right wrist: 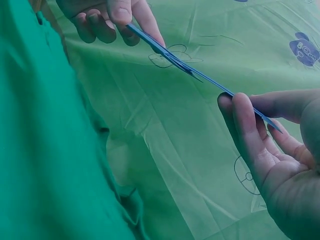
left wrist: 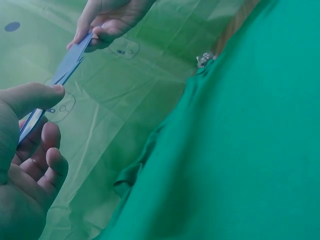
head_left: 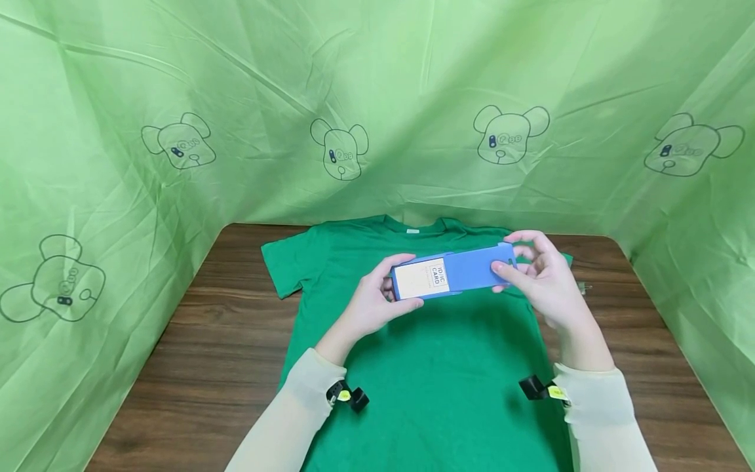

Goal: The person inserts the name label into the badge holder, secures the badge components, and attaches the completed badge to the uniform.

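Holder: blue card holder [head_left: 451, 275], labelled ID/IC CARD, held level above the shirt [head_left: 425, 373], over its chest.
Left hand [head_left: 368, 305]: thumb and fingers pinch the labelled end.
Right hand [head_left: 545, 275]: fingertips pinch the opposite end, thumb on top.
Handling: judged light, thin and fairly stiff; smooth plastic, likely to slip. Short ends give the best hold.
Shirt: soft, lies flat on the table [head_left: 194, 367].
Edges: green sheet [head_left: 377, 98] walls three sides.
Room: open air above the shirt; bare wood either side.

backdrop: green bear-print sheet [head_left: 413, 98] | furniture: dark wood table [head_left: 206, 354]
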{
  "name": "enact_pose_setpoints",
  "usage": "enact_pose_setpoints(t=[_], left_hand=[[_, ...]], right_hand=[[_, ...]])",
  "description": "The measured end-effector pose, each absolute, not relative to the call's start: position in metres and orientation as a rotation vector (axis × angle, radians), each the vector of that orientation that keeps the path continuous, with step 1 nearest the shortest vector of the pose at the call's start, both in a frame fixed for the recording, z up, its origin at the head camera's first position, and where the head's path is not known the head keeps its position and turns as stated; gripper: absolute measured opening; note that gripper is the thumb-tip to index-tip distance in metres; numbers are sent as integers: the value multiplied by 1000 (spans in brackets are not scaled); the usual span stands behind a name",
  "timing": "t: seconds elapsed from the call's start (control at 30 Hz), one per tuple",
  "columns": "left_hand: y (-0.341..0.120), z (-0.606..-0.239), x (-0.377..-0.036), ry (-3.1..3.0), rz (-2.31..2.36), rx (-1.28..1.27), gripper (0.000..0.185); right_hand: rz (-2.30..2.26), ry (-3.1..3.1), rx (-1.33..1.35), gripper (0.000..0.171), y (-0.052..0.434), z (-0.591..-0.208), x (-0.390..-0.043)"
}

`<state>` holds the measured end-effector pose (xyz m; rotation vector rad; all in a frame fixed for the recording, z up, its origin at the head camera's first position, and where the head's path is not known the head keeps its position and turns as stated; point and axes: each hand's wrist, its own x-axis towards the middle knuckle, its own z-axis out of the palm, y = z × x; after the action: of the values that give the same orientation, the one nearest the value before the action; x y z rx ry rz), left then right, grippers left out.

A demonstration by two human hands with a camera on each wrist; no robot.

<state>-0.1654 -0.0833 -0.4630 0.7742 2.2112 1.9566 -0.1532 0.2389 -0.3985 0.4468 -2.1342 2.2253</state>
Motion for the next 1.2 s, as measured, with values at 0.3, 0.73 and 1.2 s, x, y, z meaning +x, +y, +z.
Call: enact_pose_setpoints(t=[0.3, 0.73, 1.2], left_hand=[[-83, -464, -166, 2194, 1958, 761, 76], [-82, -463, -165, 2195, 1960, 763, 77], [-82, -464, -165, 2198, 1952, 765, 77]], right_hand=[[2249, -2119, 502, 43, 240, -399, -154], [2244, -2159, 474, 42, 241, -399, -154], [2201, -2218, 454, 42, 242, -402, -156]])
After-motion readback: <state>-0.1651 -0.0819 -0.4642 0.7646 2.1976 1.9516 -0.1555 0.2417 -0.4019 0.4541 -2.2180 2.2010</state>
